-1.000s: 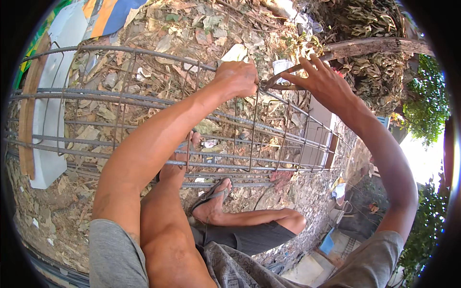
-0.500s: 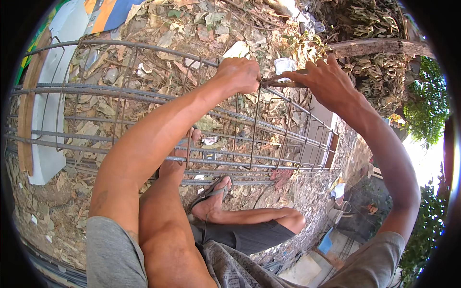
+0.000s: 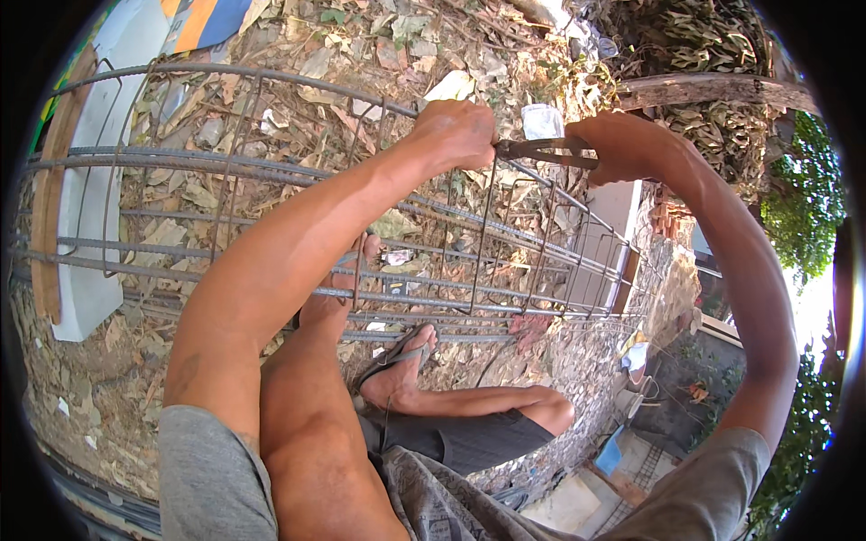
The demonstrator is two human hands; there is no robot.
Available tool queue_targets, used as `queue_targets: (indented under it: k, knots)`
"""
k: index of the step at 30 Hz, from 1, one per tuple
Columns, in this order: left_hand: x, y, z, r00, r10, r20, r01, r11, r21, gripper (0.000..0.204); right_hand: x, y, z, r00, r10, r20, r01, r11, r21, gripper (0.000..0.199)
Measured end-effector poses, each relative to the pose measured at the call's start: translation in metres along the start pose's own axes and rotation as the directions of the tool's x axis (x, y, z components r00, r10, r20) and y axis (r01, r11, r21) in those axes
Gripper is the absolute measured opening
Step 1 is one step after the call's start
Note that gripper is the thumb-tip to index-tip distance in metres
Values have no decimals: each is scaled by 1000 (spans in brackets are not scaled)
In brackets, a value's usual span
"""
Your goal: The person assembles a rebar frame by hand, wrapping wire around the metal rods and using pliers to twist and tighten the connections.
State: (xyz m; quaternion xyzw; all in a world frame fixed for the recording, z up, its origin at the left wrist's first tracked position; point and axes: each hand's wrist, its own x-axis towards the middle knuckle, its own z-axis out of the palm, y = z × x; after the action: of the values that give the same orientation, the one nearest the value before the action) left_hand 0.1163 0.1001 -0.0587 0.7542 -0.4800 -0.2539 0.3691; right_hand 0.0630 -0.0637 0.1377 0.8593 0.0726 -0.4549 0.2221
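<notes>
A cage of ribbed steel reinforcing bars (image 3: 505, 311) with thin square stirrups runs from left to right in front of me. My left hand (image 3: 456, 133) is closed on its far top bar; whether a thin wire is also in the fingers is hidden. From the right, my right hand (image 3: 627, 149) wraps around the handles of dark metal pincers (image 3: 541, 151). The pincers' jaws meet the top bar at a stirrup corner, right beside my left knuckles. Part of the handles is covered by the right hand.
At the left, a white block (image 3: 90, 270) and a wooden strip (image 3: 50, 198) lie under the cage. A pale block (image 3: 606, 225) stands under its right end. Dry leaves (image 3: 316, 63) and litter cover the ground. My sandalled foot (image 3: 406, 365) is close to the near bars.
My right hand has turned, its fingers going from spread to wrapped around the pincers' handles. The pincers have swung a little. My left hand stays at about the same place on the bar.
</notes>
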Motion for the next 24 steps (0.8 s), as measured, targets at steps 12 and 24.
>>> queue_targets:
  k: [12, 24]
  knots:
    - [-5, 10, -9, 989, -9, 146, -8, 993, 114, 68, -10, 29, 34, 773, -330, -542, 100, 907, -409, 47]
    - [-7, 13, -7, 996, -18, 90, 7, 992, 126, 70, -8, 19, -8, 996, 41, -74, -35, 996, 82, 50]
